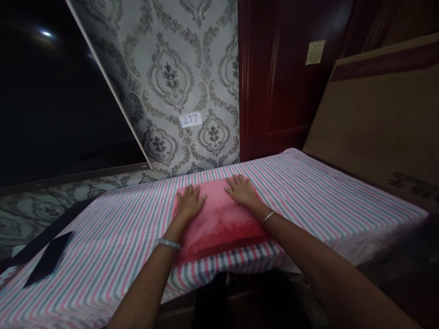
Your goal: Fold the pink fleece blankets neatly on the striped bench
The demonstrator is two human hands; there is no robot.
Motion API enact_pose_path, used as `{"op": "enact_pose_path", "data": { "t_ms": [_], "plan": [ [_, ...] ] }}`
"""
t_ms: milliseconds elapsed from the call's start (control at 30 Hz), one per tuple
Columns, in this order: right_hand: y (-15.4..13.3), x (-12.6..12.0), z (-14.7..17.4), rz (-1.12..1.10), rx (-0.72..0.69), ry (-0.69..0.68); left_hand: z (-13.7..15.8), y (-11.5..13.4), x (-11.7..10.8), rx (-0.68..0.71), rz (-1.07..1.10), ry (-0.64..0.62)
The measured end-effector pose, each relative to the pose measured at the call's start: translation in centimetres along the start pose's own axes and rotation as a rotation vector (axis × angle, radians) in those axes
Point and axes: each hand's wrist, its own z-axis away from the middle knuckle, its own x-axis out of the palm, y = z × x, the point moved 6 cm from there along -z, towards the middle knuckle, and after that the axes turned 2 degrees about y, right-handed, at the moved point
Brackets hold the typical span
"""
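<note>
A pink and red folded cloth-like piece (219,219) lies flat near the front edge of a table with a striped cloth (305,196). Its exact kind cannot be made out; the colour runs from pale pink at the back to deep red at the front. My left hand (190,202) rests open on its left back part, fingers spread. On its right back part lies my right hand (243,191), also flat with the fingers apart. Neither hand grips anything.
A dark phone or tablet (50,260) lies at the left of the table. Behind it hangs a large black screen (61,100). At the right leans a big cardboard box (380,119). A paper label reading 277 (191,119) is stuck on the patterned wall.
</note>
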Motion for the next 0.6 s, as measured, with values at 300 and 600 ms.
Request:
{"op": "enact_pose_path", "data": {
  "t_ms": [300,600],
  "plan": [
    [1.8,3.2,-2.0,-0.038,0.011,-0.012,-3.0,-2.7,4.3,-0.075,0.026,0.031],
    [2.2,3.4,-1.6,-0.022,0.005,0.005,-2.8,-2.3,4.2,-0.055,0.034,0.072]
  ]
}}
